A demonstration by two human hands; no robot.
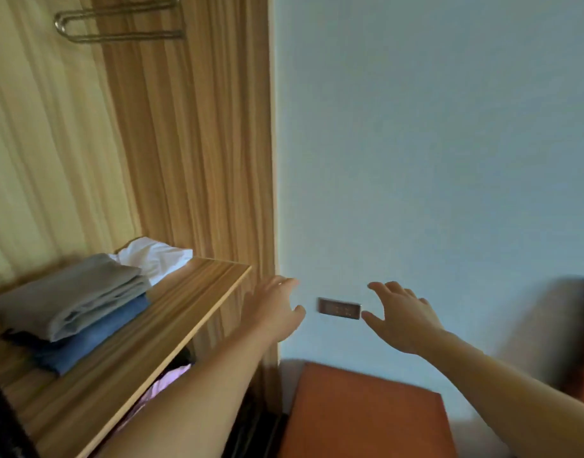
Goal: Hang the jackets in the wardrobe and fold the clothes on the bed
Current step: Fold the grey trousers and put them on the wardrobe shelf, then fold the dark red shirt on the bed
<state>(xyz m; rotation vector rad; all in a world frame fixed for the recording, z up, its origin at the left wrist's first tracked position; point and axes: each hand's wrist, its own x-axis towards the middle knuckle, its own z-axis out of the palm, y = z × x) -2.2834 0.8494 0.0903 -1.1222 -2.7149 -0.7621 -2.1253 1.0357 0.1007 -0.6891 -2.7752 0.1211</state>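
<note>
Near the bottom middle of the frame, two bare arms reach forward and both hands are empty. The left hand [274, 309] has its fingers spread wide, and it is in front of the edge of the tall light-brown wooden wardrobe [198, 143]. The right hand [401, 320] is spread wide too, in front of the pale blue wall [432, 127]. Between the two hands, a small dark rectangular wall plate [339, 309] sits on the wall.

On the left side of the frame, a light wooden shelf [171, 319] sticks out from the wardrobe. A stack of folded clothes lies on it: a folded grey cloth [69, 299] on top of a folded blue cloth [95, 335], with something dark under them. A crumpled white cloth [155, 256] lies just behind the stack. Under the shelf, a bit of pink cloth [161, 385] peeks out beside the left arm.

At the upper left, a bent silver metal rail [118, 26] is in the wardrobe, with nothing on it.

Low in the middle, an orange-brown flat-topped wooden stand [366, 414] sits by the wall.
</note>
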